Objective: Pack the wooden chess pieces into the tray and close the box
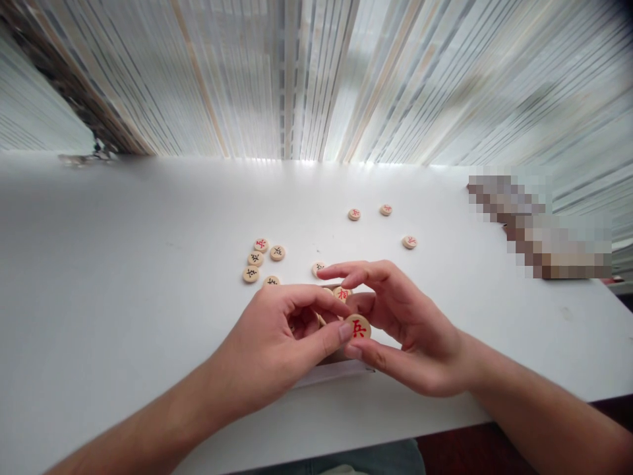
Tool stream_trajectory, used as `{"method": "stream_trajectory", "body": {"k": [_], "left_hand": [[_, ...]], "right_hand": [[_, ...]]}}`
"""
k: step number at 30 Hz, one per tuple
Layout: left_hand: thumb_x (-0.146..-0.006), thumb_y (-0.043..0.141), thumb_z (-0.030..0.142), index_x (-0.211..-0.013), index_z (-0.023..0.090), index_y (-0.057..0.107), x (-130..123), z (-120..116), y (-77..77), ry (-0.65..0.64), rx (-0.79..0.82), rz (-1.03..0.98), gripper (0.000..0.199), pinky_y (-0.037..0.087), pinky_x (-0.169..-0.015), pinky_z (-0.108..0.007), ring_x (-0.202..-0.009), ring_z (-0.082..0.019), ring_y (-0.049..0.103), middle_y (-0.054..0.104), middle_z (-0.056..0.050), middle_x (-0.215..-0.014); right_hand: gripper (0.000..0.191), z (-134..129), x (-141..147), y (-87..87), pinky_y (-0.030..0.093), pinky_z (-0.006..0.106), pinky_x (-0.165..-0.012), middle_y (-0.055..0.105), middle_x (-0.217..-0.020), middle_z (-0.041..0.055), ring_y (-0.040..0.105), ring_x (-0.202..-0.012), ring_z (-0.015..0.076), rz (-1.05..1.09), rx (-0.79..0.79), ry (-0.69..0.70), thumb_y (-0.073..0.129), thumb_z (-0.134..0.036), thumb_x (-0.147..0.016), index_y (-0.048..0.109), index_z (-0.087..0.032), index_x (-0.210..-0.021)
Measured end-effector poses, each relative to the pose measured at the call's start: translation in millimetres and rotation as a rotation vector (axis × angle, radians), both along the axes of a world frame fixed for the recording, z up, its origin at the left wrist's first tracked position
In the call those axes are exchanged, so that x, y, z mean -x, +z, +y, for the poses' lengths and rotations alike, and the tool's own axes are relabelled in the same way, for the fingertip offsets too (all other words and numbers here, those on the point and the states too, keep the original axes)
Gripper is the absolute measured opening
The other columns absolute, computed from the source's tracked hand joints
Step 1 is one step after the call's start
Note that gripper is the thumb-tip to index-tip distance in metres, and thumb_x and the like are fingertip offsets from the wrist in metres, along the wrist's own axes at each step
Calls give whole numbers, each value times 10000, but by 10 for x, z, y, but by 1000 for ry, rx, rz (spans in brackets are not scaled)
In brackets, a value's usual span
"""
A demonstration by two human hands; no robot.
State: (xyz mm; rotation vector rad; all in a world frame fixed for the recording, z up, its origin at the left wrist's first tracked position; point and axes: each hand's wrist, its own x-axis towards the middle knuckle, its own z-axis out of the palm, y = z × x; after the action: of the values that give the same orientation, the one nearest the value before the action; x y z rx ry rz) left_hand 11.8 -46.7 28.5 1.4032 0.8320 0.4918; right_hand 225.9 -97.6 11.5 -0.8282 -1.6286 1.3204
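Observation:
My left hand (277, 336) pinches a round wooden xiangqi piece (360, 327) with a red character between thumb and fingers. Around that piece, my right hand (410, 323) has its fingers spread and its index finger stretched out; its thumb is just below the piece's lower edge, and I cannot tell whether it touches. Below both hands is an open box (336, 377), mostly covered by them. Inside it shows another xiangqi piece (342, 294) with a red character, and more pieces are partly hidden by my left hand.
On the white table (148, 277), several pieces lie left of the box, among them a red-marked piece (261, 245) and a black-marked piece (250, 274). Farther back right are red-marked pieces (386, 210). Blurred-out objects (554, 244) stand at right. A striped curtain (257, 79) hangs behind.

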Motion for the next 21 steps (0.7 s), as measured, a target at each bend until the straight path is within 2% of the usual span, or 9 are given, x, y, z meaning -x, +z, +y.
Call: {"method": "stream_trajectory", "body": {"k": [3,6,9,15,18,21], "left_hand": [[-909,816,319,-957,178,813,-6,-7,-25,17,57,-19,149,488,-580,-236,-656,-138,606,718,-23,-760],[-875,860,286,-975,186,771,-12,0,-50,24,162,-99,168,538,-636,-243,-716,-144,650,745,-22,-843],[-858,885,228,-943,188,750,-21,17,-55,28,219,-167,165,551,-655,-219,-723,-124,664,758,-10,-857],[-813,911,98,-923,192,798,-31,25,-20,137,166,-216,184,573,-646,-147,-720,-106,716,776,15,-786],[-813,910,70,-921,210,823,-29,4,-18,148,130,-245,197,628,-713,-163,-773,-131,779,828,7,-827],[-819,907,61,-922,217,839,-32,-17,-25,149,144,-277,199,648,-727,-162,-785,-140,803,842,10,-826]], "right_hand": [[499,12,19,-38,661,443,-1045,559,-1523,112,693,-1296,266,36,-20,-14,761,-106,-999,551,-328,-1393],[451,21,52,-64,688,369,-942,622,-1417,90,758,-1087,194,65,-22,-73,823,-121,-966,592,-308,-1305],[394,28,68,-70,694,314,-811,690,-1293,84,759,-892,151,58,-18,-152,873,-165,-933,610,-275,-1206],[248,65,34,-15,657,275,-605,751,-872,44,742,-681,167,10,114,-269,904,-312,-918,701,-201,-1008],[240,83,34,33,618,229,-527,756,-768,31,725,-601,152,32,201,-272,939,-334,-880,759,-178,-912],[189,89,44,57,591,208,-514,757,-708,23,700,-567,138,52,224,-268,956,-295,-860,817,-174,-902]]}}
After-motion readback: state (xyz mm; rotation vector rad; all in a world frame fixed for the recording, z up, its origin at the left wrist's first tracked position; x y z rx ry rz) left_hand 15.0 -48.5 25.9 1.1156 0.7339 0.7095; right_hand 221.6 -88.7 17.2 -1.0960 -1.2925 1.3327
